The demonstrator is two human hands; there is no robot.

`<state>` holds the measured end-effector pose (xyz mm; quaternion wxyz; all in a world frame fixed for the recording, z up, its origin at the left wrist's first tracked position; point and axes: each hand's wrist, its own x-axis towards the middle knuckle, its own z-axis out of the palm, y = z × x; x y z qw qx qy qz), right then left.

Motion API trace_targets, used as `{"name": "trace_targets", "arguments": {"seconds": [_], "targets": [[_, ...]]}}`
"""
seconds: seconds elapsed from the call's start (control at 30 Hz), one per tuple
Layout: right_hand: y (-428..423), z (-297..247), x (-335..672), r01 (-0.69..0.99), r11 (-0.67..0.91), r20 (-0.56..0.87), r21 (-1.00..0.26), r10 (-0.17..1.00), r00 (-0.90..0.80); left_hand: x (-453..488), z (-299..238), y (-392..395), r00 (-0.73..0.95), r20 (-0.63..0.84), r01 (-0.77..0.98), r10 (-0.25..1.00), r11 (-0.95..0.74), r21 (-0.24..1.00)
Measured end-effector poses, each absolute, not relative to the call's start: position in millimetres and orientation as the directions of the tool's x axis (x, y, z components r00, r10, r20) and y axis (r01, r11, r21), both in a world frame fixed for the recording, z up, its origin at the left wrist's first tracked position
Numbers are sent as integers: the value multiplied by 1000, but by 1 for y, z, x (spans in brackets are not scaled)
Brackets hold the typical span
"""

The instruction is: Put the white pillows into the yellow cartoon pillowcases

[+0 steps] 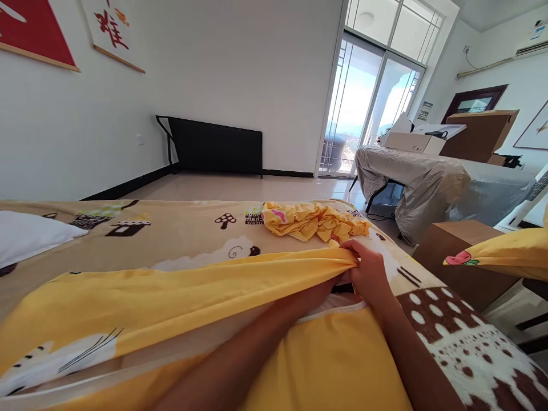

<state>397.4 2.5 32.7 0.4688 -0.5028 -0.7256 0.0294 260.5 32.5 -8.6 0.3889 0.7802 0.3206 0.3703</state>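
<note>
A yellow fabric bedding cover [205,291] with a white cat print stretches across the near side of the bed. My right hand [371,271] is closed on its right-hand end, gathering the cloth between thumb and fingers. Under the upper layer of cloth runs my left forearm, and my left hand [342,279] reaches that same end beside the right one. Its fingers are mostly hidden by fabric and the right hand. Below my hands lies more yellow cloth [329,359] with a pale edge. Beyond them, a crumpled yellow cloth [314,221] with a pink print rests on the blanket.
A beige and brown patterned blanket [184,237] covers the bed. At left lies a white pillow [34,234]. To the right stand a brown box [454,251], yellow printed fabric [505,251], and a plastic-covered table [411,165] bearing cartons. A black folded panel [216,145] leans at the wall.
</note>
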Motion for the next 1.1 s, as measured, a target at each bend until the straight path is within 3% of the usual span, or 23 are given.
{"name": "trace_targets", "arguments": {"seconds": [0.17,0.33,0.53,0.7,0.83,0.97,1.1], "targets": [[4,33,398,648,499,631,-575,775,-37,253,5,17,480,378,222,792,-526,821],[6,30,399,728,496,712,-473,702,-15,249,5,5,406,470,395,784,-614,683],[7,29,397,812,452,791,-369,611,19,250,5,-3,515,629,597,582,-770,224],[6,29,396,853,405,806,-329,591,30,248,5,-1,601,722,610,342,-781,-138],[5,28,397,902,345,777,-260,629,-17,245,6,-5,662,718,567,215,-771,-291],[7,25,396,913,270,748,-305,661,55,243,9,-9,722,677,525,144,-751,-400],[8,25,395,924,195,729,-329,675,117,243,12,-10,769,627,457,125,-792,-404]]}}
